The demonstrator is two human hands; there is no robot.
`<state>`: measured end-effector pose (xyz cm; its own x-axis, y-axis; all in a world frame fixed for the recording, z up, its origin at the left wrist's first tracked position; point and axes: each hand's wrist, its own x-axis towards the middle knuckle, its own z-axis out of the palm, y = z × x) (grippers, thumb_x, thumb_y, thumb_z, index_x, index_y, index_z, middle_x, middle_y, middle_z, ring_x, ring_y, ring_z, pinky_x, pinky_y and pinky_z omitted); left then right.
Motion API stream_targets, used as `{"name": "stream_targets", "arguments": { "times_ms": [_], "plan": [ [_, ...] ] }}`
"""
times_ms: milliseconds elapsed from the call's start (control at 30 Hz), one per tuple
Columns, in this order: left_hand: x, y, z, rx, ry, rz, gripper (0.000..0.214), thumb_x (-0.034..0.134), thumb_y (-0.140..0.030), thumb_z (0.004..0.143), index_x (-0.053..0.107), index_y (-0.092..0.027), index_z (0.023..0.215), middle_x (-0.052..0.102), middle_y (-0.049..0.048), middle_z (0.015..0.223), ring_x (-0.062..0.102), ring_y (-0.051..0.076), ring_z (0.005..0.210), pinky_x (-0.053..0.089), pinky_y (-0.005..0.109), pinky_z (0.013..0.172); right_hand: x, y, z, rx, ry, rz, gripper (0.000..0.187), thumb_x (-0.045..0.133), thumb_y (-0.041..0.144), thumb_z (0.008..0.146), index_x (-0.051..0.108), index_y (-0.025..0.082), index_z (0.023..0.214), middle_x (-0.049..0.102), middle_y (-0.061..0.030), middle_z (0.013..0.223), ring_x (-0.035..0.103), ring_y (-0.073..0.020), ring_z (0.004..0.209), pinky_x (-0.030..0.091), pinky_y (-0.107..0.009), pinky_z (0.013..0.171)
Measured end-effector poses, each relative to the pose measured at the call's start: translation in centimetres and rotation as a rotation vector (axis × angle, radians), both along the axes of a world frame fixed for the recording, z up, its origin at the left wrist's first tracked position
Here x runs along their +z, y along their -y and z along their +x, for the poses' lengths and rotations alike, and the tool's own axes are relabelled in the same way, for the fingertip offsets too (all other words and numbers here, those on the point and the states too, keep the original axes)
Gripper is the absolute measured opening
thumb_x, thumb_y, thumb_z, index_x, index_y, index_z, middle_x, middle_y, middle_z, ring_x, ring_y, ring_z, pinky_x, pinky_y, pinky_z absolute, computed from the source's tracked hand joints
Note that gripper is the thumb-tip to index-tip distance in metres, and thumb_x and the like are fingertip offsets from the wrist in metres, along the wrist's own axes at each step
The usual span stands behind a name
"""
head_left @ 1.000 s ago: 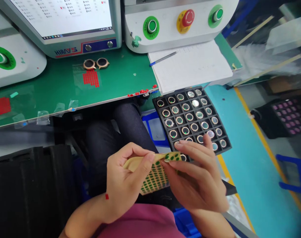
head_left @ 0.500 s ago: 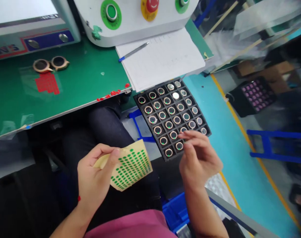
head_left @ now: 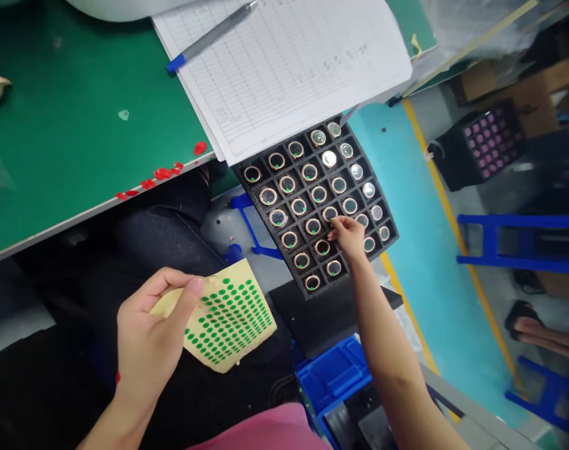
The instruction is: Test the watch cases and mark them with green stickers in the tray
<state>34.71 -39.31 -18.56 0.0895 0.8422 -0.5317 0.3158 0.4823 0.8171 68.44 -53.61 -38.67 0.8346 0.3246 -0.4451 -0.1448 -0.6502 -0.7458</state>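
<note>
My left hand [head_left: 150, 331] is closed on a pale yellow sheet of green dot stickers [head_left: 232, 319], thumb on its face, tilted over my lap. The thumb covers its left part. Over the black divided tray [head_left: 288, 267], my right hand [head_left: 350, 237] has its fingertips pinched together at a middle cell. Whatever may be between those fingertips is too small to make out. Round dark watch-like pieces with gold rims [head_left: 312, 226] fill the tray's cells. Green dots show on many pieces at the left and middle; none are visible on several at the right.
A green worktable [head_left: 92, 137] lies to the left, red sticker bits [head_left: 162, 174] along its edge. Printed sheets [head_left: 288, 75] with a pen [head_left: 212, 36] overhang the tray's far side. A blue bin [head_left: 333, 372] sits below my right arm. Blue stools [head_left: 523, 244] stand at right.
My right hand has moved forward from the tray's near edge to its middle cells. The view has shifted closer to the papers and tray. My left hand still holds the sticker sheet.
</note>
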Motion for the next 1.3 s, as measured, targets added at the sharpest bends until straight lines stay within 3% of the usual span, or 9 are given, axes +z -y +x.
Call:
{"name": "stream_targets", "arguments": {
  "times_ms": [167,300,400,500,567,667,767,933,1300],
  "plan": [
    [-0.2,0.2,-0.3,-0.053,0.013,-0.021,0.024,0.076,-0.038,0.072,0.063,-0.018,0.073,0.066,-0.0006,0.061,0.057,0.012,0.048,0.044,0.020,0.042,-0.5,-0.3,-0.1,-0.053,0.015,-0.073,0.019,0.059,0.031,0.092,0.061,0.013,0.093,0.061,0.0017,0.079,0.056,-0.0069,0.060,0.049,-0.020,0.053],
    [0.0,0.8,-1.0,-0.019,0.044,-0.023,0.030,0.076,-0.044,0.071,0.060,-0.019,0.072,0.062,-0.0023,0.058,0.052,0.010,0.046,0.040,0.018,0.040,0.6,-1.4,-0.5,-0.099,0.054,-0.035,0.019,0.059,0.032,0.092,0.060,0.013,0.091,0.060,0.0027,0.075,0.055,-0.0066,0.057,0.049,-0.021,0.053],
    [0.6,1.6,-1.8,0.002,0.081,-0.021,0.031,0.076,-0.045,0.072,0.058,-0.019,0.071,0.061,-0.0032,0.058,0.051,0.009,0.048,0.039,0.017,0.041,3.6,-2.7,-2.0,-0.121,0.143,0.069,0.017,0.059,0.029,0.090,0.056,0.015,0.081,0.052,0.0067,0.059,0.050,-0.0077,0.046,0.045,-0.022,0.047],
    [1.5,2.7,-2.7,-0.016,0.125,0.003,0.029,0.071,-0.044,0.078,0.056,-0.020,0.072,0.057,-0.0044,0.056,0.049,0.008,0.048,0.039,0.016,0.043,9.0,-3.5,-6.3,-0.110,0.264,0.220,0.013,0.059,0.027,0.086,0.053,0.019,0.078,0.050,0.0070,0.055,0.051,-0.0103,0.047,0.047,-0.025,0.050],
    [2.2,3.5,-3.1,-0.036,0.159,0.045,0.028,0.068,-0.041,0.082,0.055,-0.019,0.071,0.057,-0.0045,0.056,0.049,0.008,0.049,0.039,0.015,0.044,13.5,-3.5,-10.5,-0.005,0.344,0.353,0.009,0.065,0.024,0.081,0.057,0.020,0.078,0.059,0.0033,0.065,0.059,-0.0123,0.060,0.051,-0.027,0.061],
    [3.5,4.5,-3.4,-0.096,0.177,0.110,0.026,0.063,-0.035,0.086,0.052,-0.019,0.069,0.059,-0.0041,0.058,0.048,0.006,0.049,0.038,0.013,0.044,19.9,-3.0,-16.6,0.552,0.712,0.672,0.012,0.068,0.012,0.079,0.064,0.021,0.087,0.068,-0.0041,0.086,0.066,-0.0175,0.083,0.054,-0.034,0.075],
    [4.9,5.2,-3.6,-0.157,0.179,0.165,0.023,0.059,-0.028,0.088,0.051,-0.019,0.069,0.064,-0.0032,0.062,0.050,0.006,0.049,0.040,0.013,0.046,23.4,-2.8,-20.7,0.862,0.803,0.763,0.021,0.065,0.005,0.079,0.064,0.018,0.096,0.069,-0.0090,0.094,0.066,-0.0189,0.090,0.055,-0.038,0.082],
    [6.6,6.2,-4.3,-0.251,0.187,0.280,0.019,0.057,-0.025,0.089,0.052,-0.019,0.071,0.074,0.0003,0.079,0.065,0.009,0.064,0.051,0.015,0.058,23.8,-2.6,-22.6,0.935,0.764,0.750,0.020,0.063,0.007,0.083,0.064,0.020,0.097,0.072,-0.0053,0.092,0.068,-0.0181,0.086,0.053,-0.046,0.091],
    [7.3,7.3,-4.8,-0.303,0.110,0.306,0.021,0.056,-0.031,0.089,0.054,-0.020,0.072,0.064,-0.0019,0.057,0.058,0.011,0.050,0.044,0.018,0.045,25.0,-1.0,-23.4,0.926,0.967,0.641,0.018,0.065,0.012,0.084,0.064,0.027,0.095,0.077,0.0036,0.089,0.071,-0.0170,0.077,0.044,-0.047,0.101]
  ]
}}
